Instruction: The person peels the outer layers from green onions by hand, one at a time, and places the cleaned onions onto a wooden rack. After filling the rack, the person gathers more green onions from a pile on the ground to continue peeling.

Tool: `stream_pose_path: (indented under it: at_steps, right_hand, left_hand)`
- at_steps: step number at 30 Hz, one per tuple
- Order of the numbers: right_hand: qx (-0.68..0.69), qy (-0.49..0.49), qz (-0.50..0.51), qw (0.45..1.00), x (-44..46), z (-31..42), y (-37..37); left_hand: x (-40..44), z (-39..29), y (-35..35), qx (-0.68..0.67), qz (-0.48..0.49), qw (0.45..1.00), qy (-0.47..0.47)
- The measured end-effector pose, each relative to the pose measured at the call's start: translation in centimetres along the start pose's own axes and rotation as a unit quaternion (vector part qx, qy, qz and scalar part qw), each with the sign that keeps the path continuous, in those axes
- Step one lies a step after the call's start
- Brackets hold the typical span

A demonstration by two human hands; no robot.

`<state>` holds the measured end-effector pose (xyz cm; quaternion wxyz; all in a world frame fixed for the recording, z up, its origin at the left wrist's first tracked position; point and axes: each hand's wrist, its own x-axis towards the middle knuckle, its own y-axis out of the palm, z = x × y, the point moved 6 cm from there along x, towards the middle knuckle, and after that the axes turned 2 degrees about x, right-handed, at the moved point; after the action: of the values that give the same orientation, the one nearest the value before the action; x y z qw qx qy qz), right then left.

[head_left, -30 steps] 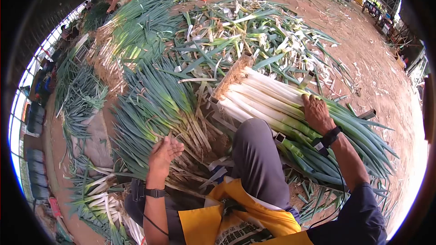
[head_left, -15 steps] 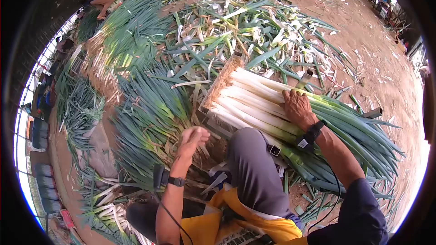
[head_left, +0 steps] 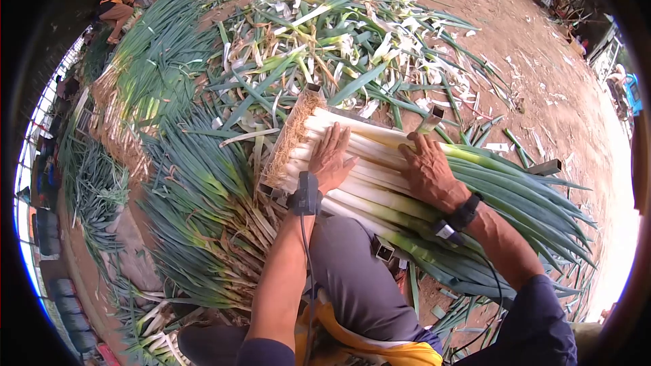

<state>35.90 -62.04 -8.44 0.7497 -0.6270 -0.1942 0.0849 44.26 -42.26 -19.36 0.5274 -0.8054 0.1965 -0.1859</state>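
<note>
A row of leeks, with white stems and long green leaves, lies side by side in a metal frame. Their roots line up against the frame's left end. My left hand lies flat on the white stems near the roots, fingers stretched and thumb out to the side. Farther along, where white turns to green, my right hand presses on the leeks with its fingers bent around the upper stems. Its fingertips are partly hidden.
Untrimmed leeks are heaped left of my knee, with another pile farther back. Stripped leaves litter the ground beyond the frame. A person crouches at the far left. Short square posts stick up from the frame.
My left hand has moved right from above the untrimmed pile and now rests on the white stems. My right hand stays on the leeks. The view has shifted slightly.
</note>
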Motion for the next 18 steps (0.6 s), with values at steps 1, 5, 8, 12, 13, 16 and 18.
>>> stream_pose_path:
  at_steps: [1,5,8,12,13,16,18]
  right_hand:
    - [-0.039,0.0,0.014,0.999,-0.6,-0.3,-1.0]
    - [-0.035,0.052,0.075,0.995,-4.4,-4.0,-4.5]
    - [-0.016,0.056,0.065,0.996,-4.9,-4.3,-4.4]
    - [-0.008,0.029,0.063,0.998,-5.2,-3.5,-4.2]
    - [-0.017,0.038,0.06,0.997,-5.1,-3.9,-3.9]
    - [-0.007,0.027,0.076,0.997,-4.4,-5.2,-2.8]
    - [-0.006,0.042,0.058,0.997,-4.5,-4.5,-3.0]
  left_hand:
    - [0.1,0.0,-0.1,-0.02,0.02,1.0,-0.005]
    - [0.3,-0.5,-0.7,-0.014,0.015,1.0,-0.015]
    - [0.2,-0.4,-0.3,-0.024,0.001,1.0,-0.009]
    - [0.1,-0.7,-0.8,-0.01,0.003,1.0,-0.015]
    - [0.4,-0.6,-0.6,-0.009,0.005,1.0,-0.014]
    - [1.3,-0.3,0.1,-0.013,-0.003,1.0,0.003]
    - [1.3,0.1,0.4,-0.02,-0.005,1.0,0.005]
